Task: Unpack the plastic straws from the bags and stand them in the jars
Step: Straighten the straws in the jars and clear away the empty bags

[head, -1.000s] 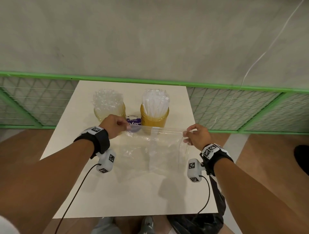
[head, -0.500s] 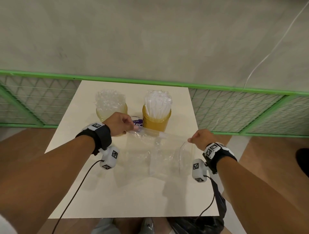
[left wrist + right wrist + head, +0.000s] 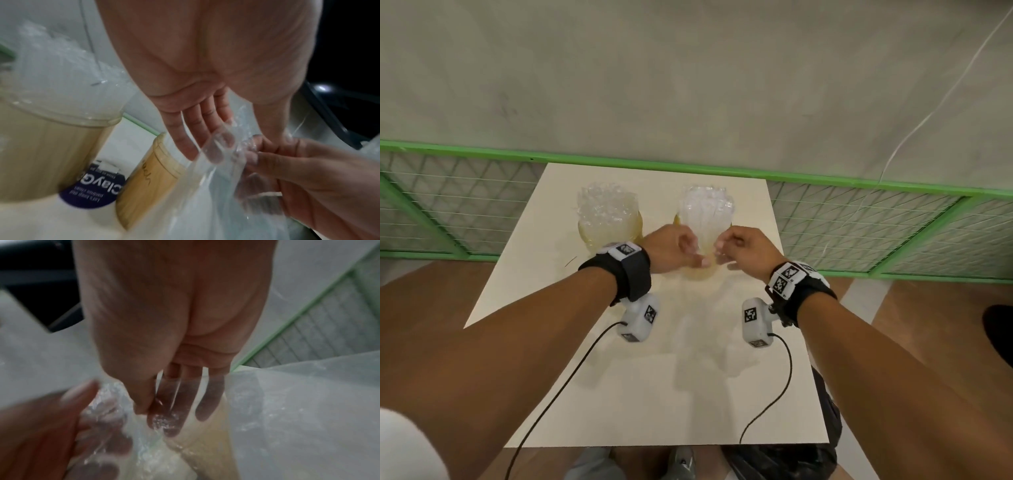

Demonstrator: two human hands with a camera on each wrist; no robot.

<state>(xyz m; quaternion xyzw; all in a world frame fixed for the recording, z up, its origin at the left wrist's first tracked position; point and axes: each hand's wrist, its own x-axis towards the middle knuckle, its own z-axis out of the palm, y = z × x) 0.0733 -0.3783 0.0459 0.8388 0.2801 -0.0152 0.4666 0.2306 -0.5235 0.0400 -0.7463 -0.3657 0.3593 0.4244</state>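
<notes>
Near edge of the white table (image 3: 619,404) is bare, with wrist-camera cables trailing over it. Above mid-table both hands meet: left hand (image 3: 671,248) and right hand (image 3: 744,251) almost touching, each with fingers curled and pinching the top of a clear plastic bag (image 3: 216,186). The bag hangs slack below them and looks empty, though the film is too blurred to be sure. Just behind the hands stands the right jar (image 3: 697,270), amber, with white straws (image 3: 705,212) upright in it. The left jar (image 3: 609,229) sits near it, also packed with clear straws (image 3: 604,205). A small purple tub (image 3: 92,190) stands between the jars, touching or nearly so.

Risks, as a judgement: the bag hangs close in front of the right jar, so a swing forward could snag the straw tops or tip the jar; thin film could slip from the pinches.

Room: open table toward the person and on both sides of the hands. Behind the jars the table ends close to a green mesh fence (image 3: 859,219) and wall, so little clearance there.
</notes>
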